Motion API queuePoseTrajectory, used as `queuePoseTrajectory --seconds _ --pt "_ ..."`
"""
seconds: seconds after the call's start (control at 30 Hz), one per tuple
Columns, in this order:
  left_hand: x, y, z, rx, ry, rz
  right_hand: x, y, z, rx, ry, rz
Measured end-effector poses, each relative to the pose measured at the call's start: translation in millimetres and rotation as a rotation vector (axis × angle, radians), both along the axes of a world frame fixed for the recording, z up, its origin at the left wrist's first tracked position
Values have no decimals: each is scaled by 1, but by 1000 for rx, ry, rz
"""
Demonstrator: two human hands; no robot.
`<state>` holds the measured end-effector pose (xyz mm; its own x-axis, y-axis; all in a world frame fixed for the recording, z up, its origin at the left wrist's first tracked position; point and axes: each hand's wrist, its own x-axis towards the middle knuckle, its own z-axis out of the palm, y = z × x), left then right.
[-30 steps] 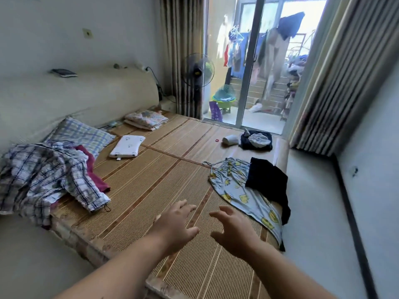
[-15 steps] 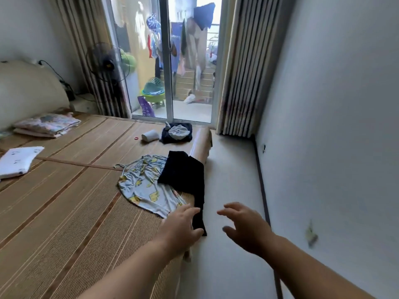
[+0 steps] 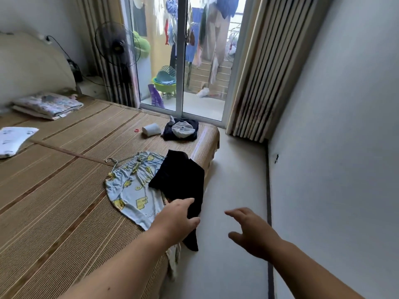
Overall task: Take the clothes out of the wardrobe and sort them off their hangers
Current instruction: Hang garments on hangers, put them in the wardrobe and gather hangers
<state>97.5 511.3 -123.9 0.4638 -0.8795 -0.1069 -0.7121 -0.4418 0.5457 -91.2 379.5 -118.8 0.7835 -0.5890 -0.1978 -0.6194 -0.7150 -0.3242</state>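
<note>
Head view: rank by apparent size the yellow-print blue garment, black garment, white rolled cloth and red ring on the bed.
1-2. yellow-print blue garment and black garment: alike; the black one covers part of the blue, so unranked.
3. white rolled cloth, farther away.
4. red ring.

Head camera looks down past left hand (image 3: 177,221) and right hand (image 3: 252,231), along bed (image 3: 64,201).

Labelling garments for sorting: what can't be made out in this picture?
- Wardrobe: outside the head view.
- Hanger: only its hook shows; printed garment covers the rest.
- Black garment: kind unclear, folded; left hand covers part of it.
- White item: cut by the left edge.
</note>
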Motion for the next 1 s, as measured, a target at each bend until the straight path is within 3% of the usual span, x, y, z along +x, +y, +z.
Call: queuePoseTrajectory --seconds 0.33,0.57,1.0 --pt "206 -126 -21 67 113 155 222 -171 -11 -39 45 103" --pt "305 -172 -39 68 197 304 354 -267 -27 17 52 213" --pt "422 -308 -125 200 437 822 604 -443 -143 65 256 760"
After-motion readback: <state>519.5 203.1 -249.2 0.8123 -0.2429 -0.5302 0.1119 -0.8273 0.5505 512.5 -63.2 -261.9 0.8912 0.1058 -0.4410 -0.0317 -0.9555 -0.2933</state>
